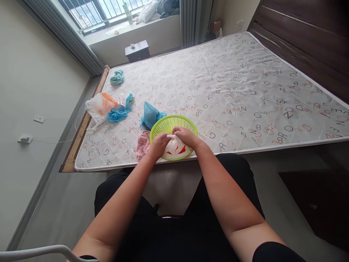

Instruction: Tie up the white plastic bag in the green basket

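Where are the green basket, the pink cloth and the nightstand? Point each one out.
Green basket (164, 124): head view, on its inner mesh wall.
Pink cloth (142, 145): head view, on its crumpled middle, left of the basket.
Nightstand (139, 56): head view, on its dark front, below the top.

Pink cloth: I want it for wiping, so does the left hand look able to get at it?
Likely yes: the pink cloth lies mostly uncovered beside the left hand, though its fingers are busy pinching the white bag.
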A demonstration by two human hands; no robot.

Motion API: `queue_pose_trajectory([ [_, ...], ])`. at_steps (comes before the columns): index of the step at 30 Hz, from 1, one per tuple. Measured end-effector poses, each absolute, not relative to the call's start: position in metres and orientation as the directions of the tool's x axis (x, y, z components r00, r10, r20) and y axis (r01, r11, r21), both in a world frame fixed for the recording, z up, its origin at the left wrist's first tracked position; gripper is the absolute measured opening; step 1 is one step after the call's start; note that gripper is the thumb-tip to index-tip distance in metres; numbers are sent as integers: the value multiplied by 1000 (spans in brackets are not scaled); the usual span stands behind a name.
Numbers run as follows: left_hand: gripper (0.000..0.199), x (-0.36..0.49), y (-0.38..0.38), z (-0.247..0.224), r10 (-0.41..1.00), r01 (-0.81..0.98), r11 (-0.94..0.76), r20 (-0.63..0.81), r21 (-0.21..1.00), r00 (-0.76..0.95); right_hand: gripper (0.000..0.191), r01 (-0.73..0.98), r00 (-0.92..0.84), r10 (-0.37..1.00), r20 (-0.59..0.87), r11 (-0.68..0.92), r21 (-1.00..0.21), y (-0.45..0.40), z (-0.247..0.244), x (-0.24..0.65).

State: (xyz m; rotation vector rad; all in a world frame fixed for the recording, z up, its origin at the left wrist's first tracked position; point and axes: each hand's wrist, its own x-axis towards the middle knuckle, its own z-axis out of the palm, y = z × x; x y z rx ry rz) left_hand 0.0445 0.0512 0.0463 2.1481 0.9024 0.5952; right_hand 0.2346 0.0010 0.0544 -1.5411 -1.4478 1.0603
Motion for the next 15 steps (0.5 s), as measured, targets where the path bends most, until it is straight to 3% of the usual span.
queue_pose_trajectory([
  [6,25,41,47,53,626,392,-596,100,700,774,11,474,132,987,-91,-144,-869,-1,53,244],
  [11,20,34,51,61,528,349,-738,173,578,831,11,325,167,984,-68,-120,-938,-3,53,248],
  [15,20,28,48,62,512,337,-787,243,517,824,11,310,221,974,-58,-126,-942,-3,55,250],
])
